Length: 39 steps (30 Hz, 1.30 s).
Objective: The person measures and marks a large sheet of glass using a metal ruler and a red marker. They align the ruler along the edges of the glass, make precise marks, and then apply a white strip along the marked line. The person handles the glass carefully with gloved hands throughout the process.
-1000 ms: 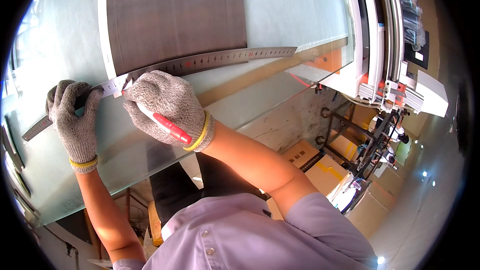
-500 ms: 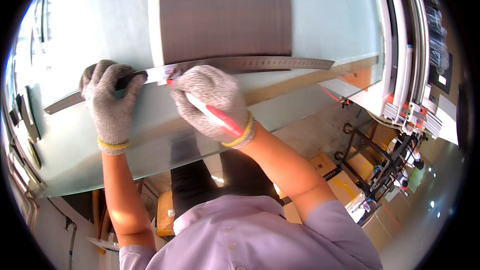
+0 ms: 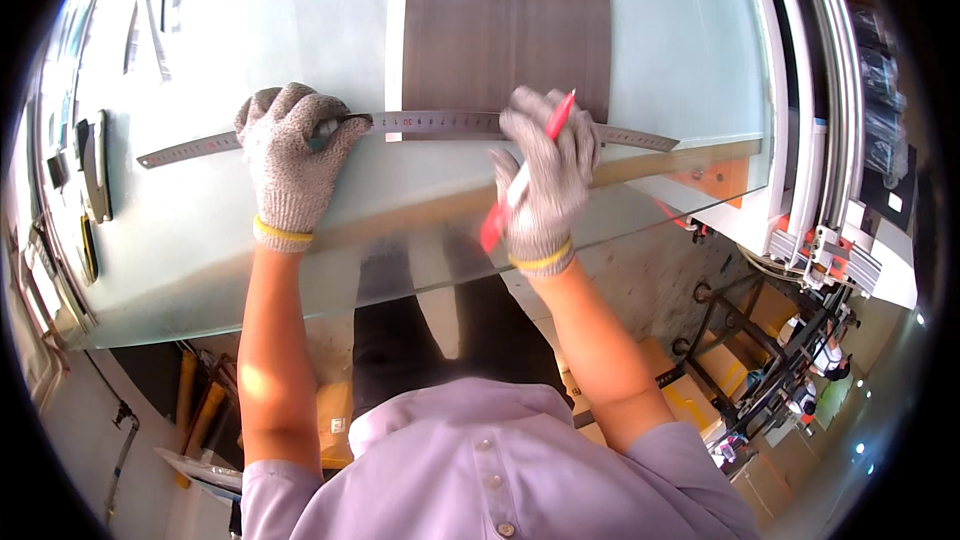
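A long steel ruler [image 3: 440, 124] lies across the near end of a dark grey-brown sheet [image 3: 500, 30] with a white strip [image 3: 397, 10] along its left edge. My left hand [image 3: 295, 155], in a grey knitted glove, grips the ruler left of the sheet, thumb and fingers bent together; something dark shows at the fingertips, too small to name. My gloved right hand [image 3: 550, 180] is over the ruler near the sheet's right side. A red and white pen [image 3: 520, 185] slants across its palm, held by the thumb and fingers, which are slightly blurred.
Beneath everything is a glass tabletop [image 3: 680, 60] with its near edge in front of my body. Dark-handled tools [image 3: 95, 170] lie at the left. Metal rails [image 3: 825, 90] run along the right side. Cardboard boxes [image 3: 720, 380] and a dark wheeled frame [image 3: 730, 330] stand below, right.
My right hand has moved right along the ruler, turning the pen away from the surface and loosening its fingers. In the picture the sheet, ruler and left hand now appear farther right.
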Each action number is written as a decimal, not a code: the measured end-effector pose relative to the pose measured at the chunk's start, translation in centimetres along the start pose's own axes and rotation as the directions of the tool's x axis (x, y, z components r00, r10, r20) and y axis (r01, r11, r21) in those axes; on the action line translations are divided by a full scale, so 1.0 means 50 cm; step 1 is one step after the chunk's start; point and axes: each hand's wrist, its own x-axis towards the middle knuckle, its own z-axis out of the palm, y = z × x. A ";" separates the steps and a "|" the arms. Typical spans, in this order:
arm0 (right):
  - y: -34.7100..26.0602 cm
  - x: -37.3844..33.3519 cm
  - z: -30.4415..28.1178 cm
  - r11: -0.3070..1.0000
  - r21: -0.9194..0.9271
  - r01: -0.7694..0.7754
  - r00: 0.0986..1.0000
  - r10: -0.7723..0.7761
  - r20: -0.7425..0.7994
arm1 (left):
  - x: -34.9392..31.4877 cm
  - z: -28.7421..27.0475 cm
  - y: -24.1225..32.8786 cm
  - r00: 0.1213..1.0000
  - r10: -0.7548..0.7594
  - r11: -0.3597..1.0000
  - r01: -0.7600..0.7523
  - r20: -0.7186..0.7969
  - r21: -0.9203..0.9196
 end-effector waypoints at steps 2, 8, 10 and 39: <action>0.019 0.023 -0.022 0.943 -0.330 0.044 0.990 0.004 0.143 | -0.021 -0.011 0.012 0.999 -0.019 1.000 0.020 -0.025 0.021; -0.040 -0.001 -0.162 0.972 -0.131 0.194 0.926 -0.138 0.351 | -0.259 -0.143 -0.022 0.999 -0.031 0.982 0.036 -0.027 0.185; -0.071 0.013 -0.149 0.974 -0.103 0.201 0.904 -0.144 0.402 | -0.383 -0.193 -0.098 0.982 -0.191 0.957 0.187 -0.004 0.224; -0.167 -0.021 0.244 0.993 -0.119 0.015 0.910 0.036 0.413 | -0.510 -0.615 -0.929 0.103 -0.708 0.088 0.994 -0.699 0.058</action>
